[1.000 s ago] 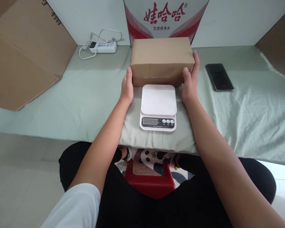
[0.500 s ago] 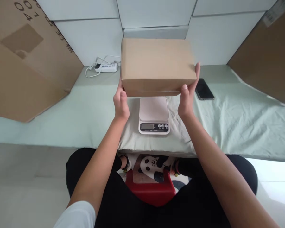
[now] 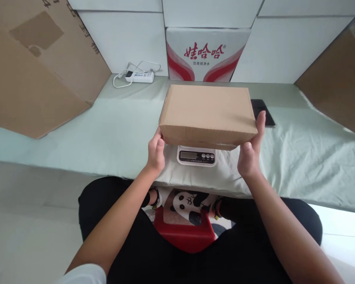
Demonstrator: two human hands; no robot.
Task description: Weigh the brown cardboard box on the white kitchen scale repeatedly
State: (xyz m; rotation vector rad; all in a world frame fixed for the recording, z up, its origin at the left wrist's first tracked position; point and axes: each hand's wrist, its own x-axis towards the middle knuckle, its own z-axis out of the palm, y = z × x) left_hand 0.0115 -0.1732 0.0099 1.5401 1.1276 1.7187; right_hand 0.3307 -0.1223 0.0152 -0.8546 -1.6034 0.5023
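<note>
Between both hands is a plain brown cardboard box [image 3: 208,108], lid side up. My left hand [image 3: 156,152] grips its near left corner, the thumb in front and the other fingers partly hidden by the box. At the near right corner my right hand [image 3: 251,148] holds it, thumb on the front and a finger up along the side. Under the box is a white digital kitchen scale [image 3: 197,156]. Only its front panel with display and buttons shows; its weighing plate is covered. Whether the box touches the plate I cannot tell.
A black phone [image 3: 263,112] lies behind my right hand. At the back stand a white-and-red printed carton [image 3: 207,53] and a white power strip [image 3: 140,76] with cable. Large cardboard pieces [image 3: 47,71] flank the cloth-covered surface [image 3: 121,122]. A red stool [image 3: 185,234] is below.
Both hands have lowered the box and drawn it nearer, over the scale, whose plate is now hidden. The printed carton behind has come into view. The camera view has shifted slightly.
</note>
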